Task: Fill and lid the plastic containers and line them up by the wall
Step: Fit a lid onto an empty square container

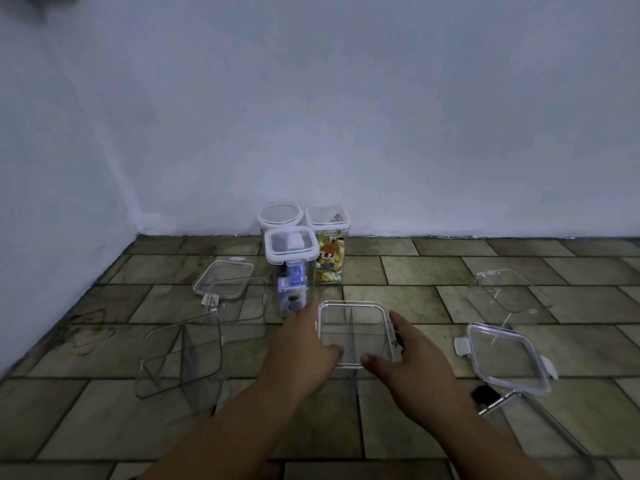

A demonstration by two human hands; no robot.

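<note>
**Tiled floor by a pale wall: both hands clasp a clear container**

Brown floor tiles [398, 271] run up to a pale bluish wall [346, 116]. The left hand [304, 341] lies along the left side of an upright clear container [356, 332], thumb hooked over its near rim. The right hand [412, 362] grips the right side the same way, so the container is clamped between them. Just beyond stands a lidded box container [292, 251], touching a lidded snack container [329, 258] and a round-lidded container [280, 214] at the wall. To the left are two open empty containers [180, 355] and a loose lid [223, 278]. To the right lies another lid [507, 358], with more clear plastic around it.
</note>
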